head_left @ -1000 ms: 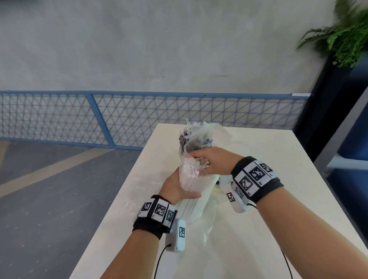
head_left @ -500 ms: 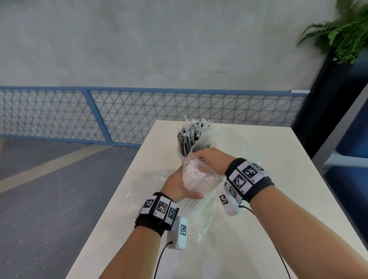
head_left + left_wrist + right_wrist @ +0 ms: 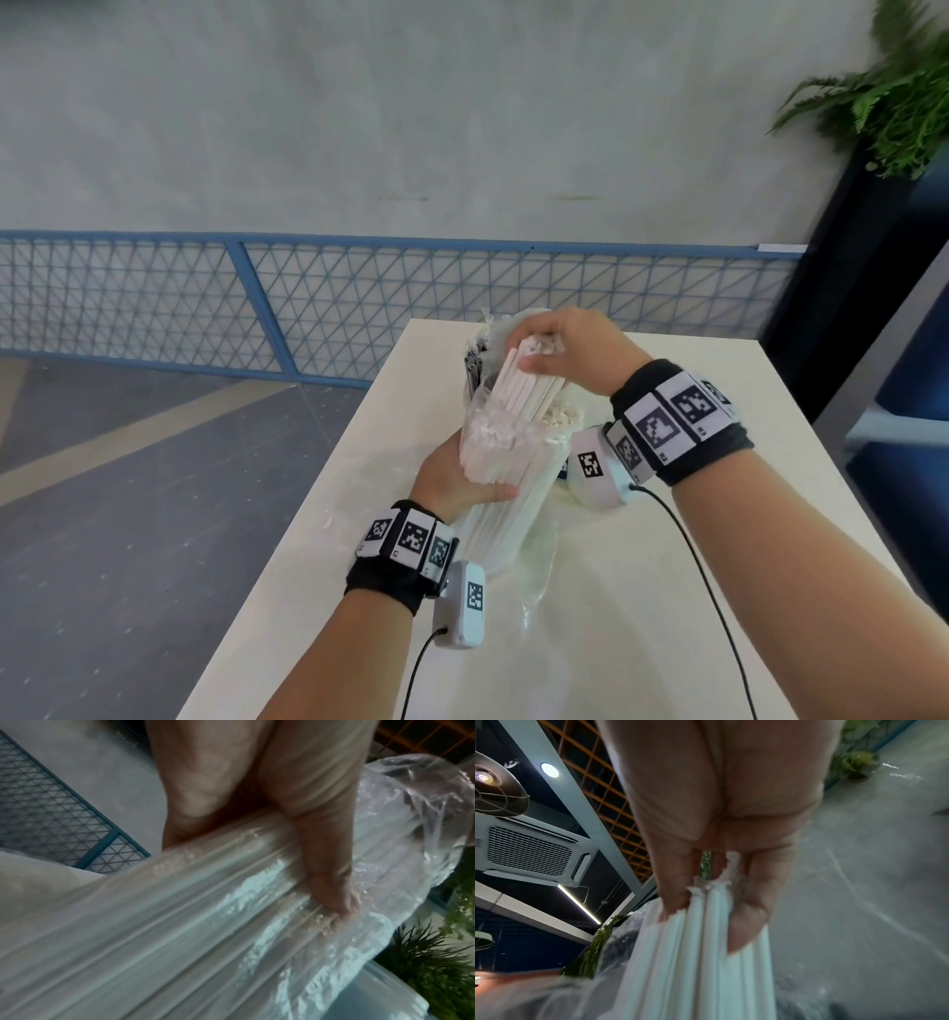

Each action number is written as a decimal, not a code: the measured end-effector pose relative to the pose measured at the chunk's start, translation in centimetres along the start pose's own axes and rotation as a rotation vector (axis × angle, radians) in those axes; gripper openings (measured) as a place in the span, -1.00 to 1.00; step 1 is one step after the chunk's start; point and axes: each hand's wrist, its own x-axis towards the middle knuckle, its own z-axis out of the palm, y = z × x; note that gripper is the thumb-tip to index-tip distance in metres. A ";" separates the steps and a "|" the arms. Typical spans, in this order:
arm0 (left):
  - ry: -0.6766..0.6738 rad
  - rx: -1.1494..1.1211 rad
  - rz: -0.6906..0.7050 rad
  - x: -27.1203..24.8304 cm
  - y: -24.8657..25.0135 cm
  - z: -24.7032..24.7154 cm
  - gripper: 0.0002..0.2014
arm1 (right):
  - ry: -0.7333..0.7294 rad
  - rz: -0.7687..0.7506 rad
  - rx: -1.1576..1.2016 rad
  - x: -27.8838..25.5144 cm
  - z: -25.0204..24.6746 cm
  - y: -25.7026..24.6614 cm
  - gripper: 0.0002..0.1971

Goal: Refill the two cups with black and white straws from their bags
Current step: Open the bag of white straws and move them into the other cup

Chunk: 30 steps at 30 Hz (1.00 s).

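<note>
A clear plastic bag of white straws (image 3: 506,478) stands tilted on the white table (image 3: 693,514). My left hand (image 3: 462,475) grips the bag's side, fingers wrapped round the plastic (image 3: 331,882). My right hand (image 3: 560,354) pinches a bundle of white wrapped straws (image 3: 524,383) by their top ends, partly drawn up out of the bag's mouth; in the right wrist view thumb and fingers clamp the white straws (image 3: 706,943). Behind the hands, the black straws (image 3: 475,360) stand upright, mostly hidden. I cannot see either cup plainly.
The table's left edge (image 3: 308,524) drops to a grey floor. A blue mesh railing (image 3: 257,303) runs behind the table. A dark planter with a fern (image 3: 883,103) stands at the back right. Wrist-camera cables hang off both forearms.
My right hand has risen from the bag's mouth, pulling a bundle of white straws up and out. The left hand still holds the bag in place.
</note>
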 end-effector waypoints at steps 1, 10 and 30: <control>0.021 -0.025 -0.002 0.0 0.1 0.0 -0.30 | 0.049 0.013 0.021 0.1 -0.1 -0.1 -0.77; 0.066 -0.193 -0.060 -0.4 -1.4 1.5 -0.38 | 0.422 0.209 0.512 -2.4 7.5 -0.1 -0.26; 0.082 -0.313 0.021 0.3 -0.5 1.0 -0.23 | 0.321 0.285 0.491 -0.7 9.9 0.5 -0.55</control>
